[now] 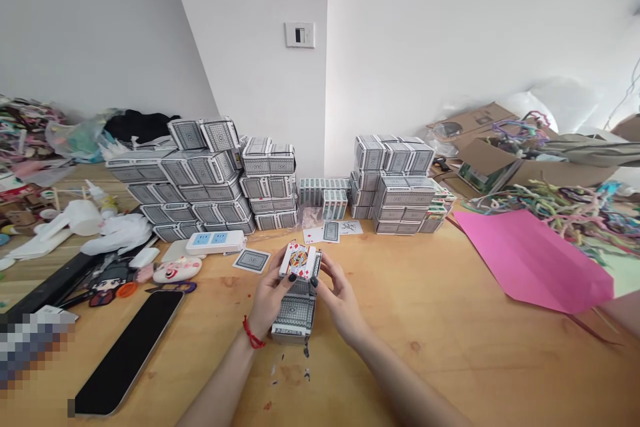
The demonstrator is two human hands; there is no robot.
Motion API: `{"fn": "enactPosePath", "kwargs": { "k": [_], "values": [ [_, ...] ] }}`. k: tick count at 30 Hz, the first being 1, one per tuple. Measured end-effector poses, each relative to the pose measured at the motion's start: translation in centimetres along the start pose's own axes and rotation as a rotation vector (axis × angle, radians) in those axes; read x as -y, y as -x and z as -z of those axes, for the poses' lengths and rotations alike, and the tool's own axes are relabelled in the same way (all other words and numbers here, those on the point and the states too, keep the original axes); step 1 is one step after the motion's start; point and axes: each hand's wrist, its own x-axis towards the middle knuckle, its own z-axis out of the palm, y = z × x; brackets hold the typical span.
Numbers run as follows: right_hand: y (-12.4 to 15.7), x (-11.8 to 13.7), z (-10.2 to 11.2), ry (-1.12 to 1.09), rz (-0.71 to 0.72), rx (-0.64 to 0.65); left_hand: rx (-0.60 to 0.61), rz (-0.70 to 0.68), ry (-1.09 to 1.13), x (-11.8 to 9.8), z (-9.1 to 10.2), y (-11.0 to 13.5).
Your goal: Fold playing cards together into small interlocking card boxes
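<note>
In the head view, the left hand [270, 295] and right hand [341, 295] grasp a rectangular block of white, red-printed playing cards [300, 259], fingers at its sides, thumbs nearest, above the pale wooden counter [400, 320], beside a grey-patterned block [294, 315]. It looks light, smooth, likely slippery between layers; squeezing opposite sides evenly should hold best.

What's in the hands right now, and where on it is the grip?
A block of playing cards, face card up, held by its sides: left hand on the left, right hand on the right, thumbs at the near edge.
</note>
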Motion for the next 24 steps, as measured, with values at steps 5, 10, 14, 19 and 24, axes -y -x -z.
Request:
{"fn": "enactPosePath", "kwargs": {
  "k": [5, 10, 14, 19, 24],
  "values": [
    [-0.3, -0.6, 1.2, -0.019, 0.018, 0.120, 0.014, 0.056, 0.049, -0.4, -0.1, 0.3],
    [-0.8, -1.4, 2.2, -0.036, -0.021, 0.141, 0.031, 0.092, 0.147, -0.6, -0.4, 0.6],
    [-1.0, -2.0, 2.1, -0.028, -0.047, 0.100, 0.050, 0.123, 0.223, -0.6, -0.7, 0.7],
    [-1.0, -2.7, 1.5, 0.001, -0.054, 0.045, 0.033, 0.174, 0.278, -0.5, -0.7, 0.8],
    [-0.9, -3.0, 2.1, 0.067, -0.126, -0.003, 0.005, 0.190, 0.288, -0.4, -0.4, 0.6]
  ]
}}
